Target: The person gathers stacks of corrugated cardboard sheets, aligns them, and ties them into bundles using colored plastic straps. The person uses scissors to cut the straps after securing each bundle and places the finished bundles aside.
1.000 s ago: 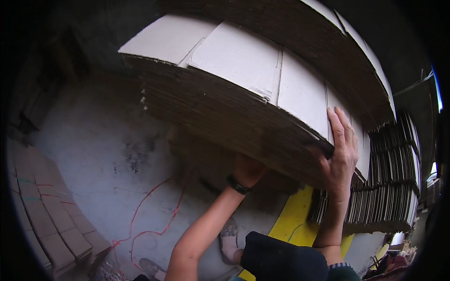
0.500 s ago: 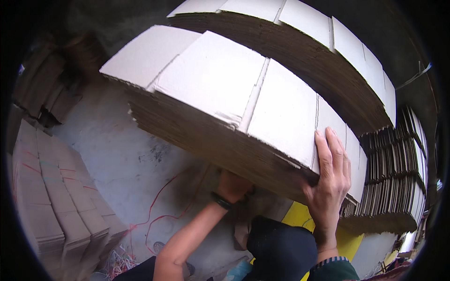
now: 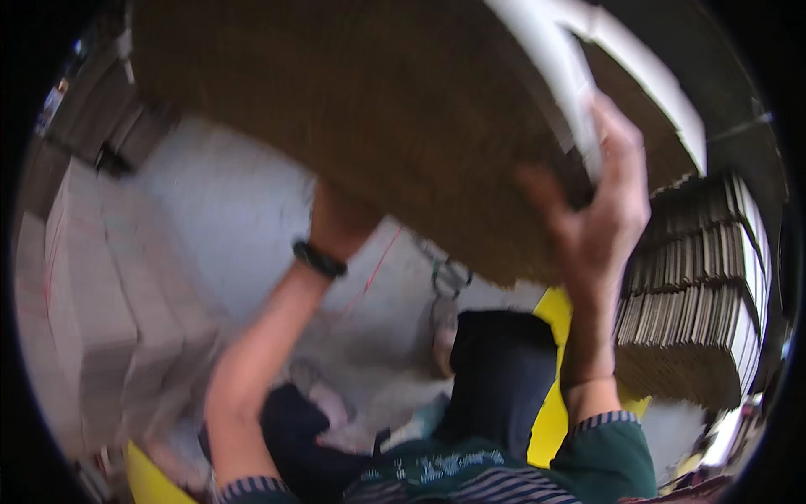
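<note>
A large stack of cardboard sheets (image 3: 353, 109) fills the upper middle, raised and tilted, its brown edge side toward me and part of its white top showing at the right. My right hand (image 3: 600, 185) grips its right end, thumb against the brown side and fingers over the white top. Beneath its lower edge, my left hand (image 3: 340, 218) supports the stack from below; its fingers are hidden by the cardboard. A dark band (image 3: 320, 259) circles my left wrist. Motion smears the stack and both hands.
Another white-topped stack (image 3: 663, 76) stands behind at upper right, above rows of upright cardboard sheets (image 3: 684, 315). Bundled cardboard (image 3: 101, 277) stands at left. Red string (image 3: 382, 260) and a dark looped object (image 3: 452, 277) lie on the pale floor. Something yellow (image 3: 550, 336) is beside my leg.
The held stack has risen and tilted, so its brown side faces me instead of its white top. Both hands have moved up with it, the left also leftward.
</note>
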A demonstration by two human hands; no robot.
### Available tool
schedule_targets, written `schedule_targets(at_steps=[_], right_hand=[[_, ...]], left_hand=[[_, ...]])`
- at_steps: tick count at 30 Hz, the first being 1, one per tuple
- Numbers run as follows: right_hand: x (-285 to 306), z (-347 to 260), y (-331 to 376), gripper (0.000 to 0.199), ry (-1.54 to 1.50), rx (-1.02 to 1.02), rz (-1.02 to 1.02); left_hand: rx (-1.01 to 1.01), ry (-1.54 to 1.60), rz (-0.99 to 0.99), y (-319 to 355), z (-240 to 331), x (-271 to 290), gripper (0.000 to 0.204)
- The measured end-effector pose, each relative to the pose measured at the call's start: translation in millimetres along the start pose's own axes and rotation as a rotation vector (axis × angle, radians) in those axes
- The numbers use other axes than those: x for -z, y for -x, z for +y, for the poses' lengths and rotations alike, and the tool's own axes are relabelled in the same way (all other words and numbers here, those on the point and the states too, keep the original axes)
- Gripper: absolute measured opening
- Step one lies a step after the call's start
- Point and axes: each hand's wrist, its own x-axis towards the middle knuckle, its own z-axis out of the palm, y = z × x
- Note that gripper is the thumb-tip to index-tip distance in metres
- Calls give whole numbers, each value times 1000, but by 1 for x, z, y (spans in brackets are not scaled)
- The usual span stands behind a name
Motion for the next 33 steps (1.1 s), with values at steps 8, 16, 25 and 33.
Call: schedule_targets(at_steps=[8,16,25,33], right_hand=[[-79,-51,-42,40,-1100,-34,-337],[-217,-160,-22,58,-1578,27,-206],[-381,-166,172,82,-1240,-299,-540],[-381,-167,182,75,-1620,-467,-542]], left_hand=[[-123,-79,31,56,215,42,35],[-442,-552,461,108,297,66,40],[-40,-570,905,204,151,235,54],[-25,-794,672,225,143,271,65]])
